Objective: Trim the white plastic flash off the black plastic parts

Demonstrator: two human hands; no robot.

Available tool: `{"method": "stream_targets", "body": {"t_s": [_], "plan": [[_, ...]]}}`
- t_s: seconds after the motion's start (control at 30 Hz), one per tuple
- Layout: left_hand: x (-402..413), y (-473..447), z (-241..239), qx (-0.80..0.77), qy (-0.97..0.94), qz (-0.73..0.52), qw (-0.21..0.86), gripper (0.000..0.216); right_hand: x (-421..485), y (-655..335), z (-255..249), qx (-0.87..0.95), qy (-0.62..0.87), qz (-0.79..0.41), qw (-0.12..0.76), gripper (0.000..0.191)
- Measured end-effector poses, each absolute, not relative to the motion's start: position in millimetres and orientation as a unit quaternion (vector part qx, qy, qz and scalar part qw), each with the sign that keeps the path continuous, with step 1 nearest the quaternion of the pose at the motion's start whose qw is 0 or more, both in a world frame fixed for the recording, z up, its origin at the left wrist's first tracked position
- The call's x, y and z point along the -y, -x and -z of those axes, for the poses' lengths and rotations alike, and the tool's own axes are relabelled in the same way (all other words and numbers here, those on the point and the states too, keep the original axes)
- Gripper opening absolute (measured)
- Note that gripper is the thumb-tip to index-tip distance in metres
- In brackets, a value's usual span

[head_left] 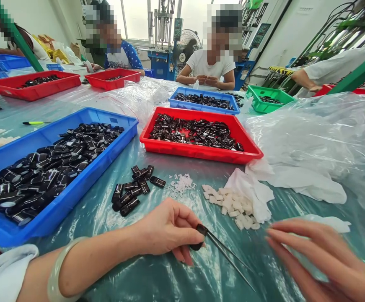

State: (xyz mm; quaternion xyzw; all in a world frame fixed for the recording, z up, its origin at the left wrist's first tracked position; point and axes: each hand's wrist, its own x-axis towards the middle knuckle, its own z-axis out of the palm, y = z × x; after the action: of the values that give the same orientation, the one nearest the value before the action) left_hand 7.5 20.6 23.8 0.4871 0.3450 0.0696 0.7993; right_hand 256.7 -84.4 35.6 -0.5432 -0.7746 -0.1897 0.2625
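My left hand (166,228) is closed in a pinch near the front edge of the table. It grips the black end of thin metal tweezers (229,258), whose tips point down and right, and a small black part (196,246) shows under the fingertips. My right hand (323,256) lies to the right with its fingers stretched toward the tweezers and holds nothing. A small heap of glossy black parts (133,188) lies just beyond the left hand. White pads (232,205) and a white cloth (248,191) lie beyond the tweezers.
A blue tray (75,191) full of black parts stands at the left and a red tray (201,151) of them in the middle. Crumpled clear plastic (320,138) covers the right. More trays and several seated people are at the far side.
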Motion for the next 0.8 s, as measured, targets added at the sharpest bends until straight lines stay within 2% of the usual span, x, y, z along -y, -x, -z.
{"method": "stream_targets", "body": {"t_s": [0.07, 0.27, 0.43, 0.53, 0.67, 0.73, 0.8], "plan": [[-21, -8, -23, -0.349, -0.501, -0.069, 0.789, 0.028, 71, -235, -35, 0.818, 0.507, 0.150, 0.225, 0.015], [-21, -9, -19, -0.375, -0.525, -0.058, 0.761, 0.024, 35, -220, -20, 0.825, 0.527, 0.135, 0.153, 0.029], [-20, -7, -16, -0.378, -0.545, -0.048, 0.747, 0.025, 29, -220, -11, 0.817, 0.540, 0.150, 0.137, 0.034], [-19, -7, -16, -0.379, -0.548, -0.047, 0.744, 0.027, 31, -219, -12, 0.815, 0.539, 0.142, 0.159, 0.029], [-17, -8, -17, -0.374, -0.539, -0.051, 0.753, 0.027, 38, -214, -18, 0.822, 0.514, 0.098, 0.226, 0.013], [-16, -9, -15, -0.369, -0.542, -0.055, 0.753, 0.027, 44, -208, -23, 0.824, 0.504, 0.037, 0.255, 0.008], [-16, -9, -13, -0.361, -0.550, -0.059, 0.751, 0.025, 50, -201, -27, 0.814, 0.497, -0.073, 0.292, 0.006]]}}
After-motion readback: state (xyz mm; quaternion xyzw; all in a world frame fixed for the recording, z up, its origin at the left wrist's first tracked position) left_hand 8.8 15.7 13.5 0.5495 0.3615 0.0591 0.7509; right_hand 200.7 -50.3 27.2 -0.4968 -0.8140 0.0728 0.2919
